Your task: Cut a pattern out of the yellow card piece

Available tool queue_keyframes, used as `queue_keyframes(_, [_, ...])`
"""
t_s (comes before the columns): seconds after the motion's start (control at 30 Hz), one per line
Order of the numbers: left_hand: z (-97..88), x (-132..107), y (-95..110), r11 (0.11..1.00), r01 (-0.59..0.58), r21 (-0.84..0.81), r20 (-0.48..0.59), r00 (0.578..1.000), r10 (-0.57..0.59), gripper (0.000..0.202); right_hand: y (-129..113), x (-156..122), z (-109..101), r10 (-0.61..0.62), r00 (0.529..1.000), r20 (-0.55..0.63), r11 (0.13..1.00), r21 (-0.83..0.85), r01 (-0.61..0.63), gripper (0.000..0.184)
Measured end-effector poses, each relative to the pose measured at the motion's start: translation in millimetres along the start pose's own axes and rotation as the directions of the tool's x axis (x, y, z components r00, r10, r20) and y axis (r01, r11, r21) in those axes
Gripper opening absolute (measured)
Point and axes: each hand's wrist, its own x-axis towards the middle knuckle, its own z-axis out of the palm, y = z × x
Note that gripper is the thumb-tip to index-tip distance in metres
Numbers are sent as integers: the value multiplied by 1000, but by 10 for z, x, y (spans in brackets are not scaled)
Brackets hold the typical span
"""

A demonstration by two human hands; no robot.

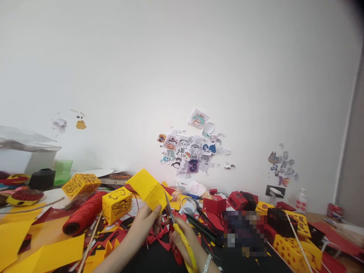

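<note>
My left hand pinches a yellow piece of paper by its lower edge, holding it up over the cluttered table. Thin drawn lines show on the paper's right part. In my right hand are scissors with a yellow handle, their metal blades pointing up at the paper's right edge. Whether the blades have bitten into the paper I cannot tell. Red paper scraps lie beneath the hands, on a black surface. A red object shows beside the scissors' handle, partly hidden.
To the left are yellow patterned paper boxes, a red thread spool and yellow sheets. Rightward stand red paper boxes, a spotted yellow box and a bottle. Behind rises a white wall with stickers.
</note>
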Motion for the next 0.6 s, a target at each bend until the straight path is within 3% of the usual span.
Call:
queue_keyframes(0.17, [-71, 20, 13, 999, 34, -33, -33, 999, -35, 36, 41, -12, -49, 1, 997, 74, 1000, 9, -2, 63])
queue_keyframes(0.43, [-84, 8, 48, 988, 16, 155, -39, 999, -10, 29, -41, -21, -32, 48, 996, 78, 998, 24, -50, 66])
queue_keyframes(0.6, [-77, -3, 40, 990, 11, 139, -22, 1000, -8, 28, -16, -31, -32, 37, 996, 82, 999, 10, -38, 61])
